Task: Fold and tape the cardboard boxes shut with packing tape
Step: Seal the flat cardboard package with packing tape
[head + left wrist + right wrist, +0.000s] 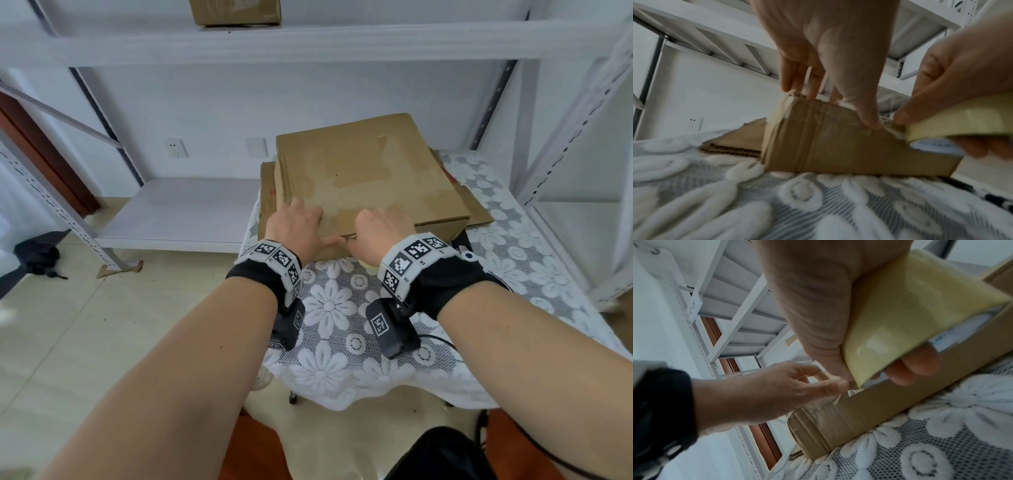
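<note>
The box (370, 178) sits at the table's far edge on flattened cardboard (479, 209). The left hand (294, 226) lies spread on its near rim, thumb pressing the tape end down, likely to anchor it. The right hand (380, 229) grips the tape roll (953, 118) against the front. The table wears a lace cloth (342, 329); white shelving (178, 212) stands behind.

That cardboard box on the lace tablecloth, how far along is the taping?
Done: the cardboard box is folded shut. In hand: the right hand holds the tape roll at the near edge while the left hand presses there, thumb on the front. Left: running and cutting the strip.
</note>
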`<move>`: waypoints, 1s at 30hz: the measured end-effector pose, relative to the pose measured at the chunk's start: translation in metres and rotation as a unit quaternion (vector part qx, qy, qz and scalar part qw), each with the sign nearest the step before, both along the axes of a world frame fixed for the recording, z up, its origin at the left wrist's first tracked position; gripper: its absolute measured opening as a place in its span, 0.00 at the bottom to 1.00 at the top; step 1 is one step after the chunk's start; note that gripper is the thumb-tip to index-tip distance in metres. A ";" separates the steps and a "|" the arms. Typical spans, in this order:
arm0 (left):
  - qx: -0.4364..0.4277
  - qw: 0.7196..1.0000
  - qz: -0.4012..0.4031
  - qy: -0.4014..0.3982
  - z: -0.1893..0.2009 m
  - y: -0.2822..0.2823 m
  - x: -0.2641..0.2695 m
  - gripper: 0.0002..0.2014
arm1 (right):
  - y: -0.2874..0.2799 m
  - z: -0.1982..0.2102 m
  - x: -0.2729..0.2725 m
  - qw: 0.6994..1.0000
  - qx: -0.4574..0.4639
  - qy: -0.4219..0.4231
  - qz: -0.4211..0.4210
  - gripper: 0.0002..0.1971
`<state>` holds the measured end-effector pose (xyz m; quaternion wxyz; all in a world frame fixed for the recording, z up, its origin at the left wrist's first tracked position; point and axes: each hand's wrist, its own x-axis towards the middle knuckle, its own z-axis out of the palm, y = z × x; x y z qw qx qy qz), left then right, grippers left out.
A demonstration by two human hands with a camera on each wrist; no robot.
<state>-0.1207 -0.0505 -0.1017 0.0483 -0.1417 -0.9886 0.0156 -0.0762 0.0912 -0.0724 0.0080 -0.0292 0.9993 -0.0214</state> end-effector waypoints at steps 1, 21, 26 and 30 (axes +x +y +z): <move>0.011 1.000 -0.010 -0.003 -0.001 0.001 -0.002 0.38 | 0.002 -0.001 -0.001 1.000 -0.015 -0.010 0.003 0.21; 0.045 0.987 -0.096 -0.120 0.017 0.027 -0.004 0.27 | 0.028 0.018 0.024 0.986 -0.041 -0.145 0.074 0.08; 0.029 0.986 -0.101 -0.128 0.019 0.027 -0.005 0.28 | 0.040 0.010 0.023 0.994 0.009 -0.086 0.063 0.08; 0.015 0.987 -0.096 -0.128 0.019 0.029 -0.005 0.30 | 0.039 0.006 0.023 0.997 0.035 -0.039 0.063 0.08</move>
